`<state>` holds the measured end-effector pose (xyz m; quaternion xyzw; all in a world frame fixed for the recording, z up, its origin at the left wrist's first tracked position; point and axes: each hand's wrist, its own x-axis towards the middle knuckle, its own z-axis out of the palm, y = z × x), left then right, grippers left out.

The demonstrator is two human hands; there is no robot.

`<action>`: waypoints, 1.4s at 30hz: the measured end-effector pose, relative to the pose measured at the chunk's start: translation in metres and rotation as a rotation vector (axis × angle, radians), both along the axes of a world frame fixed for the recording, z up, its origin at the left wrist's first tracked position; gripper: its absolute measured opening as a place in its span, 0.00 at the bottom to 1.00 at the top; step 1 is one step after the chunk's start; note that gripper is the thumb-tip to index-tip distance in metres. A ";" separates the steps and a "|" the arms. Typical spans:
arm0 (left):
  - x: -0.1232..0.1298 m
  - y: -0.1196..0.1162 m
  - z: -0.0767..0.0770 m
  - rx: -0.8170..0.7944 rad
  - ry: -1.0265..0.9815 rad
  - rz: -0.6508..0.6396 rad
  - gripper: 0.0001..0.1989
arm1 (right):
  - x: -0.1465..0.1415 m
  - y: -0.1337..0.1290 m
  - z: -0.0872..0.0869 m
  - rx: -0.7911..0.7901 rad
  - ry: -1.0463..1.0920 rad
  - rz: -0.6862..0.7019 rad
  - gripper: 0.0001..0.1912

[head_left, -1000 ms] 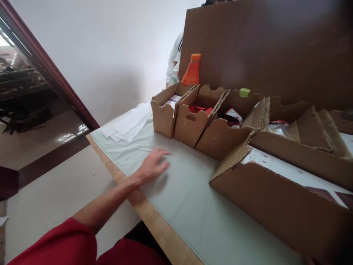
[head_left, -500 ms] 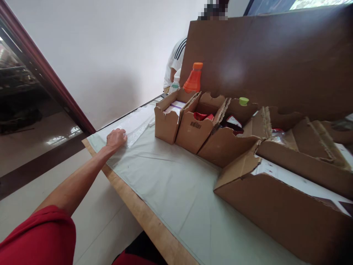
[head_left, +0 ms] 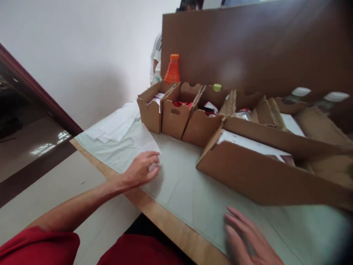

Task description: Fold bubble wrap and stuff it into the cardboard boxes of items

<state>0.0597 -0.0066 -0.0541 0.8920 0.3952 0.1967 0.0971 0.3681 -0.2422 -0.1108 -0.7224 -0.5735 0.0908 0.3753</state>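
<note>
A clear bubble wrap sheet (head_left: 145, 139) trails behind my left hand (head_left: 143, 167), which pinches its near edge between thumb and fingers above the table. Farther left lies a loose pile of white and clear bubble wrap (head_left: 113, 123), spread near the table's far corner. My right hand (head_left: 249, 237) hovers over the cloth at the lower right, somewhat blurred, with its fingers stretched out and nothing in them.
Open cardboard bins (head_left: 176, 119) holding small packets line the table's far side. A longer cardboard box (head_left: 242, 173) with a white item stands at right. Behind are an orange bottle (head_left: 172, 70), a tall cardboard panel (head_left: 234, 48) and a person partly hidden.
My left hand has moved right and nearer, drawing the bubble wrap sheet away from the pile. My right hand has come into view. The camera has turned rightward.
</note>
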 end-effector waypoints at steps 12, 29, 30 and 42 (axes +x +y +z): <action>0.058 -0.150 -0.035 -0.194 -0.190 -0.687 0.13 | -0.034 0.074 0.020 -0.311 0.552 0.083 0.35; 0.037 -0.147 -0.039 -0.134 -0.048 -0.637 0.04 | -0.045 0.095 0.023 -0.294 0.193 0.163 0.34; 0.036 -0.142 -0.034 -0.150 -0.024 -0.650 0.03 | -0.047 0.101 0.023 -0.271 0.171 0.178 0.33; -0.032 -0.089 -0.013 -0.295 -0.393 -0.233 0.19 | -0.107 0.197 0.049 0.162 0.325 0.394 0.26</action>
